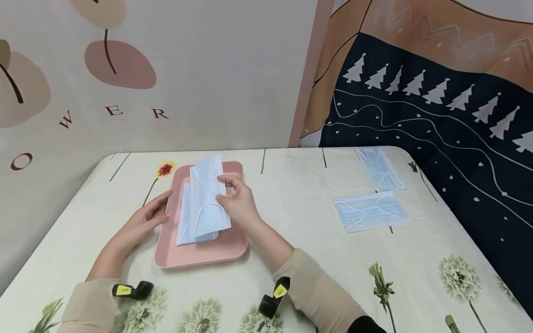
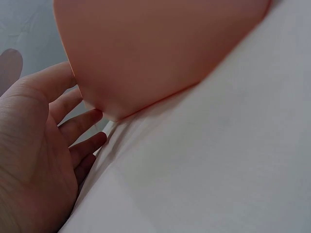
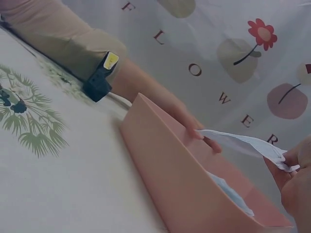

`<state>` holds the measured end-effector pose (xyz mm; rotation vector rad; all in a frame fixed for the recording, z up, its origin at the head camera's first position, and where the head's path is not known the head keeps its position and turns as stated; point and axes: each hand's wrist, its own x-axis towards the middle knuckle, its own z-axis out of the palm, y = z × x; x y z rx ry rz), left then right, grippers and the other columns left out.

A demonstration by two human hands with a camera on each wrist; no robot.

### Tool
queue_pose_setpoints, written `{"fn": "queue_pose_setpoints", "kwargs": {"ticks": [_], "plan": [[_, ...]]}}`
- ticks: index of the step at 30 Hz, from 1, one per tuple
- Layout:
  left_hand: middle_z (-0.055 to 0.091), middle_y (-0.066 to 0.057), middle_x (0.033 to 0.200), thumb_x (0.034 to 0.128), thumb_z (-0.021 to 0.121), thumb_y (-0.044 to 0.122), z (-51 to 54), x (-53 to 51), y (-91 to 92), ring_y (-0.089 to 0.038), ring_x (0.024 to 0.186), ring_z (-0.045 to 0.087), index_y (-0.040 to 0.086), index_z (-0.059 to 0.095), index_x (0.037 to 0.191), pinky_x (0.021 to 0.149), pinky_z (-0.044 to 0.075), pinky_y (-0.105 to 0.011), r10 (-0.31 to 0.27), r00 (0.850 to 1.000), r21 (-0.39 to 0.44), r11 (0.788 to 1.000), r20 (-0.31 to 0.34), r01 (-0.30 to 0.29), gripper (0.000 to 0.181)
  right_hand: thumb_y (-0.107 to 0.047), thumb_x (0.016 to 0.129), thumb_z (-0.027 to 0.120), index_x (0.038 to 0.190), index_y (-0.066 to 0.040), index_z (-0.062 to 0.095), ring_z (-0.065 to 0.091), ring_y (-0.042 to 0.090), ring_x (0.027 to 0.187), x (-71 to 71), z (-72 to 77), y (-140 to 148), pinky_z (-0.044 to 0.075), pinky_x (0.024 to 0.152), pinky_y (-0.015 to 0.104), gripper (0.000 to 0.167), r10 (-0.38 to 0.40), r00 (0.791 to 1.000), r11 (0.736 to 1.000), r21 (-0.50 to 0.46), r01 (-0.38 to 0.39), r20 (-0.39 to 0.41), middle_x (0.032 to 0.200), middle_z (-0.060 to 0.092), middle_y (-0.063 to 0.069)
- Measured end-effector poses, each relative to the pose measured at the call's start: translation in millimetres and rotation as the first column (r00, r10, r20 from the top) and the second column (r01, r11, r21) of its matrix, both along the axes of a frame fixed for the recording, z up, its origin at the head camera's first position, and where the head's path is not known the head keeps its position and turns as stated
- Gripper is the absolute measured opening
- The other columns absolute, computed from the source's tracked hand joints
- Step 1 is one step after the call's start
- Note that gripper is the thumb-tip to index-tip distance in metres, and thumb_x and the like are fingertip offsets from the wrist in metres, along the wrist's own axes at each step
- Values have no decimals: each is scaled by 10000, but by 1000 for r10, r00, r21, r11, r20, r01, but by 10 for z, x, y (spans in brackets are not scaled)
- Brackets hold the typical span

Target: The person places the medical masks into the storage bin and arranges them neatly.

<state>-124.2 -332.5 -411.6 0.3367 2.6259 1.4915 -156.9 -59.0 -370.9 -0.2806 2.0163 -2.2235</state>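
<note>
Nearest the viewer, two beige sleeves are covering the forearms: left sleeve point(image 1: 89, 303), right sleeve point(image 1: 322, 289). Two black wrist cameras, left one point(image 1: 143, 290) and right one point(image 1: 269, 305), are each showing a yellow label.

Hands: 2, working apart. Left hand point(image 1: 139, 226) is touching the left rim of the pink tray point(image 1: 200, 257) with extended, relaxed fingers. Right hand point(image 1: 241, 201) is pinching the right edge of one disposable face mask point(image 1: 208, 199) between thumb and fingers.

Tray: 1, resting on the floral-printed surface point(image 1: 300, 199). The pinched mask is hanging over the tray, showing 2 white ear loops. Beneath it, a stack of masks point(image 1: 185, 212) is lying inside the tray; edges are overlapping, number cannot be counted.

To the right, well apart from the tray, 2 more masks are lying flat: the nearer mask point(image 1: 370, 212) is lying crosswise, the farther mask point(image 1: 381, 169) is pointing away at a slant. Whether their edges are touching cannot be told.

Farthest: a pale printed backdrop point(image 1: 233, 83) is standing behind; a navy cloth point(image 1: 395, 111) at right is showing 9 white trees, one cut by the frame.
</note>
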Motion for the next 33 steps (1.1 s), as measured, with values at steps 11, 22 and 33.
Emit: {"fn": "queue_pose_setpoints", "kwargs": {"ticks": [11,22,33], "plan": [[216,-246,1527,981,565,192,-33,-10,-17,97,1278,281,114,229,1533,944,271,-25,-12,1000,16,1000,-29,12,651,147,848,601,1183,-56,622,661,196,866,-51,-94,-199,561,686,273,393,-23,999,1000,12,23,30,1024,540,29],[224,-254,1521,984,559,196,-32,-23,-16,130,1240,287,136,227,1536,935,276,-22,-20,999,13,1000,-34,20,647,157,806,631,1138,-79,658,601,92,689,-77,-158,-334,538,623,236,408,-85,996,993,83,82,31,935,543,-19],[232,-274,1509,985,555,177,-46,-20,-19,133,1240,288,110,231,1532,942,269,-23,-24,998,16,1000,-53,25,639,91,794,697,1107,-123,683,561,69,819,-98,-217,-408,519,673,214,380,-117,989,974,207,95,93,902,559,-67]]}}
